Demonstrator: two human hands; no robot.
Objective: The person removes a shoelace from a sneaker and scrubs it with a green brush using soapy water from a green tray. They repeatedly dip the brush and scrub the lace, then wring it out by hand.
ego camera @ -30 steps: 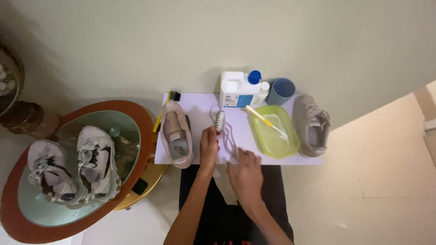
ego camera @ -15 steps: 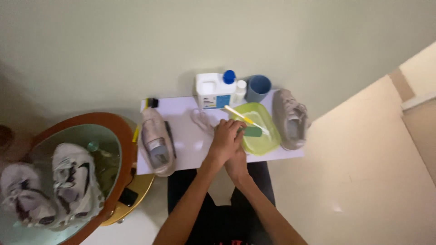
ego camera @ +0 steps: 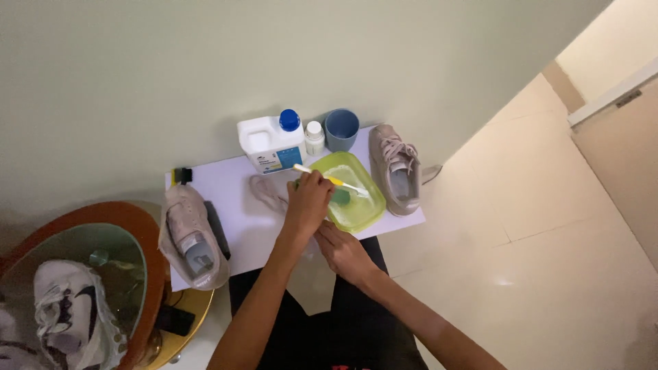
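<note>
My left hand point(ego camera: 308, 200) hovers at the near-left rim of a lime-green basin point(ego camera: 367, 211), fingers curled; what it holds is hidden. A yellow-handled toothbrush point(ego camera: 343, 183) lies across the basin under that hand, beside something dark green point(ego camera: 341, 197). My right hand point(ego camera: 344, 250) rests lower, at the front edge of the white table point(ego camera: 253, 229), holding nothing visible. A pale bundle of laces point(ego camera: 264, 190) lies left of the left hand. One beige sneaker point(ego camera: 190, 236) sits on the table's left end, another point(ego camera: 396, 168) on its right end.
Behind the basin stand a white jug with a blue cap point(ego camera: 272, 142), a small white bottle point(ego camera: 314, 138) and a blue cup point(ego camera: 341, 129). A round glass-topped table point(ego camera: 140, 226) at the left carries white sneakers point(ego camera: 72, 315). Tiled floor lies to the right.
Both hands left the laces at mid-table and moved right to the basin. The right hand has since drawn back to the table's front edge. The camera view shifted.
</note>
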